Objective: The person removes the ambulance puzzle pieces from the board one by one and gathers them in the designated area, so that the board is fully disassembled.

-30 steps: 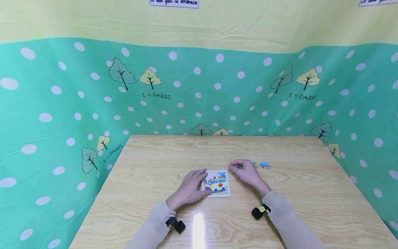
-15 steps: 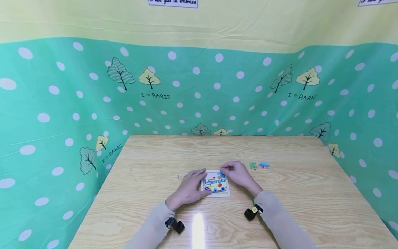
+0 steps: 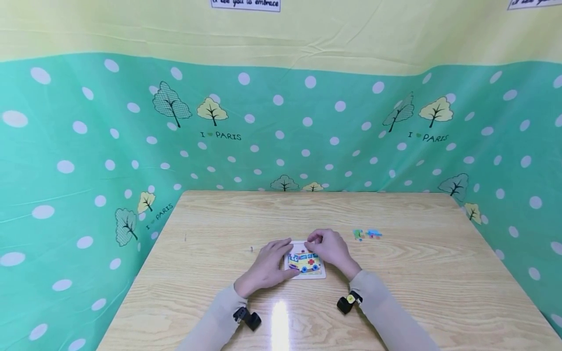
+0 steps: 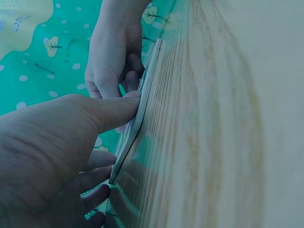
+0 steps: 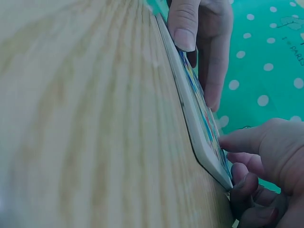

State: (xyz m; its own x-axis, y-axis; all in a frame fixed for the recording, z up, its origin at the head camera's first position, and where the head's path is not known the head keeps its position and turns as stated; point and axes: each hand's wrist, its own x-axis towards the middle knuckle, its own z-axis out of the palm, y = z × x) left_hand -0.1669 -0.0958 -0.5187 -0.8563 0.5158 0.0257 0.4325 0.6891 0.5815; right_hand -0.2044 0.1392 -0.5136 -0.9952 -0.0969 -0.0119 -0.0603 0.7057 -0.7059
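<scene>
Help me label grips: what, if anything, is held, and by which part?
The left hand holds the puzzle tray by its left side; whether the right hand pinches anything can't be told.

Dotted green cloth (image 3: 263, 117) behind a wood-grain table (image 3: 219, 214)
</scene>
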